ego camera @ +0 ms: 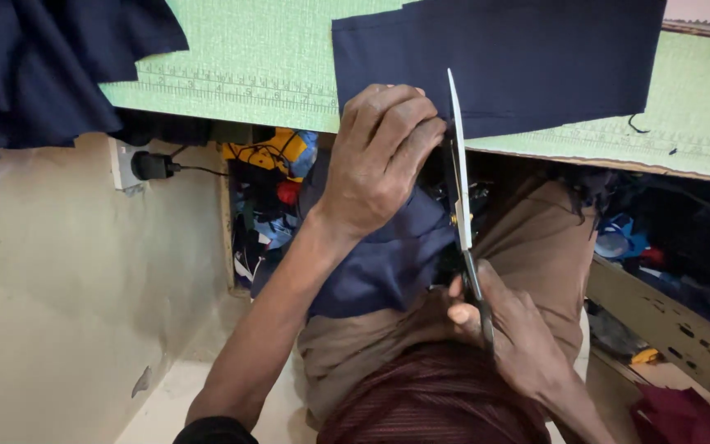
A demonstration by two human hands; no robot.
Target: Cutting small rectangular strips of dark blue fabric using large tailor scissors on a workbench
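Note:
A navy blue cloth (519, 57) lies on a green cutting mat (256, 57) and hangs over the table's near edge onto my lap. My left hand (375, 156) grips the hanging part of the cloth at the table edge, fingers curled around it. My right hand (507, 333) holds the handles of a pair of scissors (459, 173), whose long blades point up along the cloth's edge just right of my left hand.
More navy fabric (34, 66) is piled at the top left of the table. A wall socket with a black plug (145, 164) sits on the left wall. Mixed fabric scraps (269, 197) fill the space under the table. A wooden board (667, 321) stands at right.

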